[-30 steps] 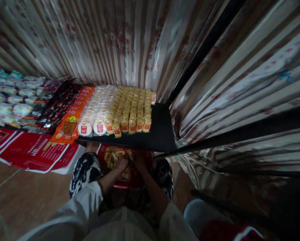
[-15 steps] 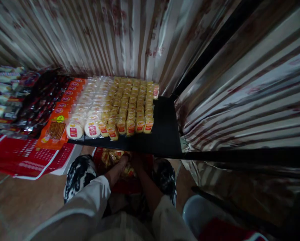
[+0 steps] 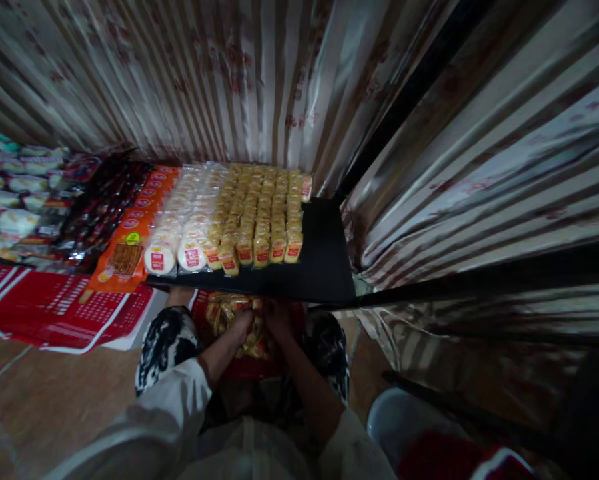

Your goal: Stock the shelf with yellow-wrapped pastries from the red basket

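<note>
Between my knees, a red bag (image 3: 287, 363) lies open with many small snack packets in yellow wrappers (image 3: 222, 312) inside. My left hand (image 3: 243, 323) is down among these packets with its fingers curled closed. Close beside it is my right hand (image 3: 276, 320), dark and in shadow, also closed. The two hands nearly meet over the packets, and dim light and blur hide what is in the fingers. Just beyond, on a black shelf (image 3: 324, 253), similar yellow-wrapped packets (image 3: 262, 213) stand in neat rows.
Left of the yellow rows are round white packs (image 3: 160, 259), an orange snack bag (image 3: 122, 257), dark shiny packets (image 3: 97, 213) and white packets (image 3: 17, 223). A red printed bag (image 3: 69, 310) lies at lower left. Striped curtains (image 3: 189, 73) hang behind. A pale container (image 3: 397, 417) stands at lower right.
The view has tilted slightly, so the shelf rows sit a little differently and more of the red bag shows. My hands stay low over the packets.
</note>
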The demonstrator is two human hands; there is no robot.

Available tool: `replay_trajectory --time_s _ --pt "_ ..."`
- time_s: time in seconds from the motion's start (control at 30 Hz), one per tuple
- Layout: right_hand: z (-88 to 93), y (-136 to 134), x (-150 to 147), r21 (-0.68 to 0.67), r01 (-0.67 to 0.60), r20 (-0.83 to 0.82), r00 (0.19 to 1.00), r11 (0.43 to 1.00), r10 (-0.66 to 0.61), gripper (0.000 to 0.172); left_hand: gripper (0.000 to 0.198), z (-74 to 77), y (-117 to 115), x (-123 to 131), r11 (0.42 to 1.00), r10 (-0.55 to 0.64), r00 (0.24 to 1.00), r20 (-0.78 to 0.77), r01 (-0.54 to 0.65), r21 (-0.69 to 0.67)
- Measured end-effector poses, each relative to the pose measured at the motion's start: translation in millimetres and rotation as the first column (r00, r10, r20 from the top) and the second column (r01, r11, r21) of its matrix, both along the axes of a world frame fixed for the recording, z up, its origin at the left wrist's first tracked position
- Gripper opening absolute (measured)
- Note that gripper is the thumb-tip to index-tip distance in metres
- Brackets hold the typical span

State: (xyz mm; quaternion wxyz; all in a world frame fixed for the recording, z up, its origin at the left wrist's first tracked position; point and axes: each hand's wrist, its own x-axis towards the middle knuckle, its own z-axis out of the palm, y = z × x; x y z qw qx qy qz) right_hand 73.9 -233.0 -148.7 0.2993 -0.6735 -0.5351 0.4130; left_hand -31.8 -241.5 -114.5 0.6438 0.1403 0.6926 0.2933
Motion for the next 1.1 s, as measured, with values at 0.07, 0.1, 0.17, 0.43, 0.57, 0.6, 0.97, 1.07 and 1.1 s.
replay_trajectory --time_s 0.07,0.1,0.17,0.43,0.57,0.6,0.97,1.07,1.1 --pt "12.6 -5 4 -0.008 -0.033 0.01 0.999 0.999 0.033 0.021 0.024 16.4 -4 -2 0.999 -0.018 1.0 0.017 0.017 0.028" --pt "18.8 -7 7 -0.011 -0.056 -0.006 0.998 0.998 0.055 0.022 0.024 24.9 -7 -3 0.999 -0.024 0.999 0.021 0.023 0.046" --pt "30.7 -12 12 -0.002 -0.106 -0.076 0.991 0.994 0.106 0.022 0.025 40.9 -12 -3 0.995 -0.032 0.999 0.022 0.03 0.093" --pt "83.3 -28 33 0.084 -0.117 -0.332 0.933 0.99 0.138 0.021 0.026 80.8 -22 10 0.918 -0.163 0.985 0.051 0.132 0.375" --pt "112.0 -29 42 0.112 -0.061 -0.469 0.876 0.992 0.107 0.025 0.028 106.1 -11 18 0.808 -0.252 0.938 -0.237 0.339 0.482" --pt "118.3 -28 45 0.121 -0.044 -0.483 0.87 0.992 0.098 0.026 0.028 112.5 -7 20 0.778 -0.259 0.911 -0.321 0.394 0.49" --pt "159.0 17 63 0.306 0.228 -0.481 0.875 0.924 -0.056 0.04 0.028 159.0 60 48 0.532 -0.277 0.76 -0.588 0.631 0.565" --pt "165.9 47 70 0.358 0.337 -0.465 0.873 0.871 -0.147 0.046 0.033 172.6 90 61 0.511 -0.258 0.751 -0.607 0.639 0.574" --pt "167.0 60 73 0.375 0.368 -0.451 0.874 0.851 -0.18 0.047 0.035 176.1 99 66 0.538 -0.23 0.759 -0.609 0.62 0.57"
